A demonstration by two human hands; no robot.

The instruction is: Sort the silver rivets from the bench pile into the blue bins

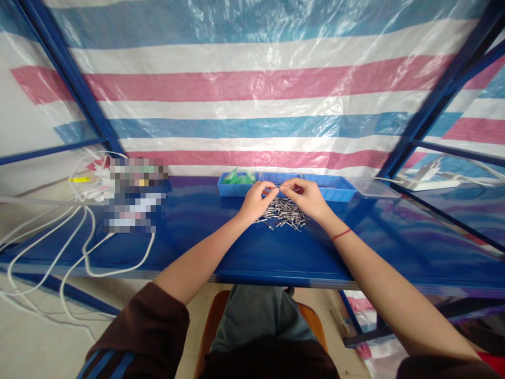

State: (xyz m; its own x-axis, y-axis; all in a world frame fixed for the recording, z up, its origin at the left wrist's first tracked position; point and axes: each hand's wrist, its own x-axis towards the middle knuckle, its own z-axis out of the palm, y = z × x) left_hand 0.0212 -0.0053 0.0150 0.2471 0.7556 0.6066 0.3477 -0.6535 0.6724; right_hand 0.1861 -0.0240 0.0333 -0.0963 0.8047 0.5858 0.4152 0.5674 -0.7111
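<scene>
Over a pile of silvery blind rivets on the blue table, both of my hands meet fingertip to fingertip. My left hand is closed in a pinch. Thumb and forefinger of my right hand are pinched too, facing the left. A thin dark sliver shows between the fingertips, too small to name. Just behind the hands stands a long blue divided tray. Its left compartment holds green plastic pieces; the hands partly hide the middle one. Thin things I cannot make out lie in the right compartment.
A clear plastic lid lies right of the tray. White cables loop over the table's left end, beside a blurred-out patch. A white power strip is at the far right. Blue metal posts frame a striped sheet.
</scene>
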